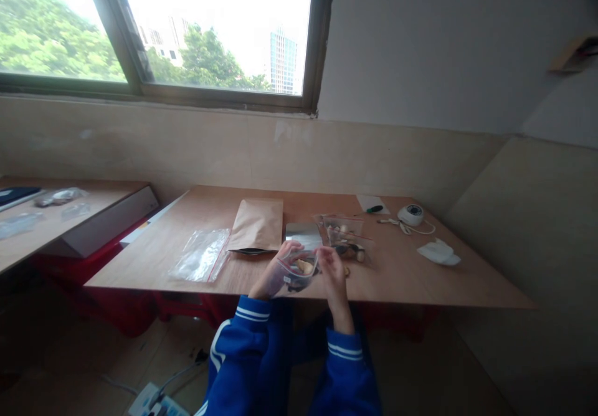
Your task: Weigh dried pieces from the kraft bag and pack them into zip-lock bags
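Above the table's front edge, a clear zip bag (296, 274) with pale and dark pieces inside hangs between my hands. My left hand (275, 271) grips its left side. My right hand (332, 271) has its fingers closed at the bag's upper right edge. Just beyond the bag lies a silvery flat plate-like thing (303, 234), partly hidden by my left hand. To the right, filled zip bags (348, 241) with brown and pale pieces lie on the table. A small tan piece (346, 271) rests beside my right wrist.
A brown paper pouch (256, 224) and clear empty zip bags (200, 255) lie left on the wooden table (154, 263). At right are a green-handled screwdriver (374, 209), a white dome camera (411, 215) and a crumpled white tissue (439, 252). A power strip (156, 401) is on the floor.
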The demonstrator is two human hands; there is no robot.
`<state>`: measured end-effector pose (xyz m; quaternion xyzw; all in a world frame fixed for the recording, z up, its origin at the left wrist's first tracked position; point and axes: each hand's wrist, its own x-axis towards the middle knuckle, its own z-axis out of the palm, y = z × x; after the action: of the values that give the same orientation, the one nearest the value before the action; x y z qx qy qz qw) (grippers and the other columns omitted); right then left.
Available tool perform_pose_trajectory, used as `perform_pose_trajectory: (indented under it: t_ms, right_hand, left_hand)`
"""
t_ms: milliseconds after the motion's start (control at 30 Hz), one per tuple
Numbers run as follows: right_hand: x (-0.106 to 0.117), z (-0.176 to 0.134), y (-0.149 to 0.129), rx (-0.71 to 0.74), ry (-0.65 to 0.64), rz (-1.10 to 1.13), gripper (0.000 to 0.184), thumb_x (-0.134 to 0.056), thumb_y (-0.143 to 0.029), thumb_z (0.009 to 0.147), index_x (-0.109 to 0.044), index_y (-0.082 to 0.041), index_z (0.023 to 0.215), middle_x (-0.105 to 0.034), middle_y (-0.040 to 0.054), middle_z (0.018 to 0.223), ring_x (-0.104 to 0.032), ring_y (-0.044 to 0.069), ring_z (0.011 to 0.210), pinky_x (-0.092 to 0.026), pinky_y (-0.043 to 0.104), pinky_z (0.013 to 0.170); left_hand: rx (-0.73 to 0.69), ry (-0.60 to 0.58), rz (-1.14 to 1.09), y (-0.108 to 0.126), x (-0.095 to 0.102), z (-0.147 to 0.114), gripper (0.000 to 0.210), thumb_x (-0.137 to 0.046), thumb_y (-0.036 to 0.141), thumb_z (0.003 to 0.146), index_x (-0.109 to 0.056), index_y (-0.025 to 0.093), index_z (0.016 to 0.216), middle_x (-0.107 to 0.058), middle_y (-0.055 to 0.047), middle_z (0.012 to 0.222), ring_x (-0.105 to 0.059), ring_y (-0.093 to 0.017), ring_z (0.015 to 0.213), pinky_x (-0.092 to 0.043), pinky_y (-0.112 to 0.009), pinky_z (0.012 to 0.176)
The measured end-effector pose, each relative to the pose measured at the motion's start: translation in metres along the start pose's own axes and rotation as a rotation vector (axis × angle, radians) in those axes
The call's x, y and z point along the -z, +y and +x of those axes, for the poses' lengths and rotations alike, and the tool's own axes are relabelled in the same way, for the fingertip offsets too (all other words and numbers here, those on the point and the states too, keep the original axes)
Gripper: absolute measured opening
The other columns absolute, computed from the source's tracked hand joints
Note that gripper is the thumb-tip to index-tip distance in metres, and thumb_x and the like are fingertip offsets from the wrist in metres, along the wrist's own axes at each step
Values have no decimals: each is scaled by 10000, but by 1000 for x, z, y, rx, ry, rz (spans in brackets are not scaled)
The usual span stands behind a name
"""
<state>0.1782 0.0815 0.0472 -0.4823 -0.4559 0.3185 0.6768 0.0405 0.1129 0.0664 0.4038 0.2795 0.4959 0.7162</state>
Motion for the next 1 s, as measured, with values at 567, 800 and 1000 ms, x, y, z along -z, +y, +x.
perform_pose_trajectory:
  t_ms: [567,800,1000]
  right_hand:
    - [14,-14,-7,27,391,-179,389,-612,-538,777,-615,-157,853,-656,60,750,-622,195,688,-491,299,645]
    - [21,-10,-5,-33,268,-120,399,-604,-518,787,-628,-162,967,-626,29,740,-593,171,646,-472,288,609]
    - [26,-11,-11,-62,159,-138,415,-584,-558,786,-633,-167,915,-613,9,638,-573,166,596,-467,288,600]
  left_hand:
    - [-273,374,118,-24,-5,-17,354,-674,494,729,-597,173,856,-537,46,587,-514,-85,479,-370,-178,424]
    - [-327,464,166,-15,3,-21,302,-686,449,729,-606,166,800,-583,25,663,-547,-87,569,-434,-180,520]
    - [-301,396,212,-13,10,-27,335,-687,473,720,-606,160,807,-635,-9,686,-566,-101,538,-426,-189,461]
